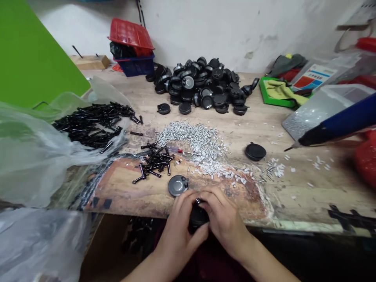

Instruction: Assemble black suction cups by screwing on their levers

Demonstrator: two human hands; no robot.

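Note:
At the table's front edge, my left hand (182, 219) is wrapped around a round black suction-cup base (197, 216). My right hand (221, 214) closes over the same base from the other side, fingertips pinching near a small shiny black part (198, 200) on its top. Much of the base is hidden by my fingers. Just beyond my fingertips lies another round base (178, 185), its grey face up. Short black link pieces (158, 161) are heaped to the left. Silver pins (188, 134) and small white plastic pieces (210, 164) spread across the middle, with a red-handled screwdriver (182, 151) among them.
A big pile of black bases (202, 84) stands at the back. One base (255, 151) sits to the right. A blue electric screwdriver (337, 119) juts in from the right, near a clear bin (311, 113). A plastic bag (35, 152) holding black links lies left.

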